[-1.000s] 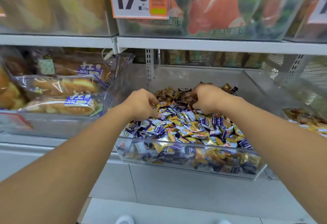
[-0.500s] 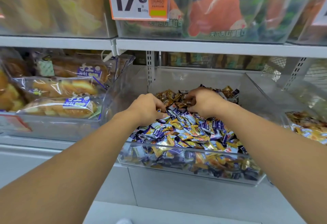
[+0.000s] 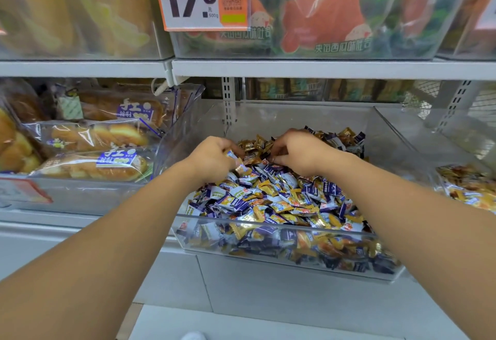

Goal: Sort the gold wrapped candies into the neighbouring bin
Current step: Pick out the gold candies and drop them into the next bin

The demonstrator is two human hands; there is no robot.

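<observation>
Shelving (image 3: 295, 67) of white metal is seen carrying one clear, hard-walled plastic bin (image 3: 281, 256), heaped with glossy crinkled sweets. Gold wrapped candies (image 3: 255, 144) are piled at its back; purple-and-yellow wrapped candies (image 3: 281, 197) fill the front. Beside it, a neighbouring bin (image 3: 472, 186) is partly shown. One pale wrapper is pinched by the curled left hand (image 3: 212, 156). Gold pieces are touched by the curled right hand (image 3: 298, 152); whether its grip encloses any cannot be told.

Both hands' fingers (image 3: 279, 152) curl under, hiding which candies they hold.
</observation>
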